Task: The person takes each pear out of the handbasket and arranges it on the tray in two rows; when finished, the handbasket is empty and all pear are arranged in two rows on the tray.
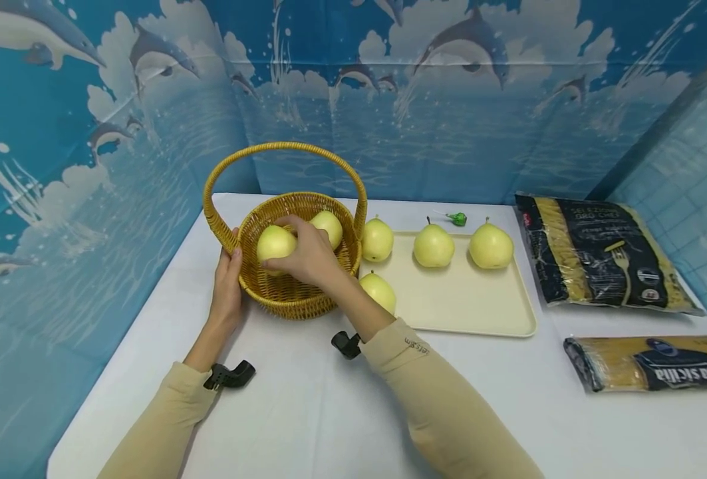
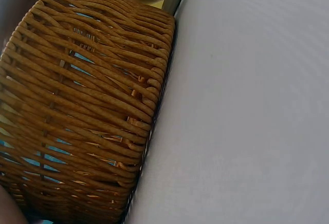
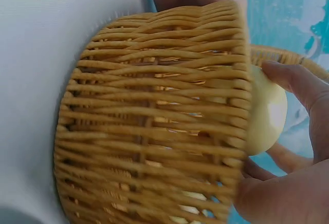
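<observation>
A round wicker basket [image 1: 290,309] with a tall arched handle [image 1: 281,145] stands at the left of the table. My left hand [image 1: 227,289] holds its left side, where the handle meets the rim. Inside the basket, my right hand [image 1: 311,253] grips a yellow-green pear [image 1: 277,243] between thumb and fingers. The right wrist view shows this pear [image 3: 268,113] just above the near rim. Another pear [image 1: 328,227] lies behind it in the basket. In the left wrist view the woven wall [image 2: 87,95] hides most of the left hand.
Right of the basket, a cream tray [image 1: 461,306] bears several pears, including one [image 1: 433,246] at its back edge. A small green object [image 1: 457,218] lies behind it. Farther right are a black pasta bag [image 1: 604,253] and a spaghetti pack [image 1: 652,362]. A dolphin-print curtain [image 1: 353,133] closes off the back.
</observation>
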Available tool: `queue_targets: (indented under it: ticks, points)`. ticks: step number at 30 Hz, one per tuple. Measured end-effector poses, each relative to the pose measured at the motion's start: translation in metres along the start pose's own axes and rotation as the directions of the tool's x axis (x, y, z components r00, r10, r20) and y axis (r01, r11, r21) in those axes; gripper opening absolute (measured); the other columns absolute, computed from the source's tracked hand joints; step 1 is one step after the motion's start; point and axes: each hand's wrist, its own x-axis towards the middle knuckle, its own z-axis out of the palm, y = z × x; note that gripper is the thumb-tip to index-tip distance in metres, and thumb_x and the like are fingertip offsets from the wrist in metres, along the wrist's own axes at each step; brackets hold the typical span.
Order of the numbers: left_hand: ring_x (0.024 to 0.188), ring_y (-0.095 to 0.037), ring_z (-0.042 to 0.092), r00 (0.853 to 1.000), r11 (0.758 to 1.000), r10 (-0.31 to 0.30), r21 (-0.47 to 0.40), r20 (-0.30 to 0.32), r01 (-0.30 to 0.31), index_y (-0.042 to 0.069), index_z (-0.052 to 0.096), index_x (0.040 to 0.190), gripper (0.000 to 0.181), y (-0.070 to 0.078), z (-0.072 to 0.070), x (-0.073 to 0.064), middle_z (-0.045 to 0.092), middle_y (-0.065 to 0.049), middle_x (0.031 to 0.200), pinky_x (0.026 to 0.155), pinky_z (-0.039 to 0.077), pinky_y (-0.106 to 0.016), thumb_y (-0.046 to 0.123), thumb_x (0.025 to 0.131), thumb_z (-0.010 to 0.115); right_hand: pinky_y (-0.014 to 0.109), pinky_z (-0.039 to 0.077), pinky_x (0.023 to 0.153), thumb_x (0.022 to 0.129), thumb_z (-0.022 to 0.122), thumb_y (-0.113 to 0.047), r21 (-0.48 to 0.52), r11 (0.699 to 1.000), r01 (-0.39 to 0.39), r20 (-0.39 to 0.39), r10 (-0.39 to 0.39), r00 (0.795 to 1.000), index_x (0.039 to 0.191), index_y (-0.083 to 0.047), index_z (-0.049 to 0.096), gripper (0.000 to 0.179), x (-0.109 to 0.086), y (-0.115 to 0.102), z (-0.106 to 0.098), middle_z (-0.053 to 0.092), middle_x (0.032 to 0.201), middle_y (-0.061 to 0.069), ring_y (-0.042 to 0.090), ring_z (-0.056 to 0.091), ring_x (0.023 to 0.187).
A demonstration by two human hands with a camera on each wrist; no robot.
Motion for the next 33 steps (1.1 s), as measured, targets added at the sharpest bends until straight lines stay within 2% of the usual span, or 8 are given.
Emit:
queue_targets:
  ticks: [3,7,10,20,25,33]
  points:
    - [0.161,-0.016,0.024,1.0,1.0,-0.008,0.003,-0.002,0.008,0.028,0.024,0.169,0.059,0.0,0.0,-0.001,0.025,0.005,0.175,0.133,0.018,-0.036,0.044,0.114,0.038,0.046,0.053,0.097,0.082,0.091,-0.037,0.018,1.0,0.009,-0.007,-0.009,1.0,0.147,-0.023,0.059,0.074,-0.011,-0.002,-0.007,0.065,0.142,0.002,0.031,0.053,0.126]
    - [0.162,-0.016,0.022,1.0,1.0,-0.008,-0.002,-0.002,0.008,0.029,0.024,0.169,0.06,0.001,-0.001,-0.001,0.023,0.006,0.175,0.134,0.016,-0.035,0.045,0.114,0.039,0.044,0.056,0.093,0.081,0.091,-0.04,0.057,0.998,0.03,-0.045,-0.028,0.999,0.146,-0.021,0.06,0.075,-0.025,-0.002,-0.017,0.065,0.139,0.001,0.026,0.059,0.119]
    - [0.162,-0.017,0.022,1.0,1.0,-0.007,0.005,0.001,0.007,0.027,0.022,0.17,0.061,0.001,0.0,-0.002,0.022,0.005,0.176,0.134,0.016,-0.036,0.045,0.114,0.038,0.042,0.054,0.095,0.081,0.091,-0.04,0.083,0.996,0.042,-0.069,-0.037,0.997,0.145,-0.021,0.06,0.074,-0.036,0.001,-0.026,0.067,0.136,0.001,0.022,0.063,0.116]
    - [0.162,-0.015,0.02,1.0,1.0,0.005,0.019,0.001,-0.005,0.023,0.02,0.17,0.063,0.0,0.0,-0.002,0.022,0.004,0.176,0.134,0.013,-0.035,0.045,0.114,0.037,0.042,0.061,0.095,0.083,0.09,-0.035,0.173,0.981,0.086,-0.112,-0.067,0.991,0.146,-0.02,0.058,0.072,-0.073,0.016,-0.064,0.067,0.136,0.003,0.02,0.067,0.121]
    - [0.162,-0.013,0.019,1.0,0.999,-0.009,0.043,-0.011,0.009,0.025,0.021,0.17,0.063,0.001,0.001,-0.002,0.022,0.006,0.176,0.134,0.013,-0.034,0.046,0.114,0.037,0.044,0.06,0.101,0.084,0.09,-0.034,0.182,0.982,0.057,-0.145,-0.031,0.989,0.146,-0.021,0.058,0.071,-0.092,0.028,-0.084,0.066,0.136,0.0,0.017,0.063,0.127]
    - [0.162,-0.012,0.018,1.0,0.999,-0.005,0.048,-0.011,0.006,0.027,0.021,0.17,0.061,0.002,0.002,-0.003,0.021,0.007,0.176,0.134,0.012,-0.033,0.044,0.114,0.037,0.051,0.06,0.1,0.083,0.09,-0.039,0.143,0.989,-0.034,-0.186,0.06,0.981,0.148,-0.021,0.056,0.076,-0.12,0.054,-0.109,0.064,0.141,0.005,0.026,0.063,0.13]
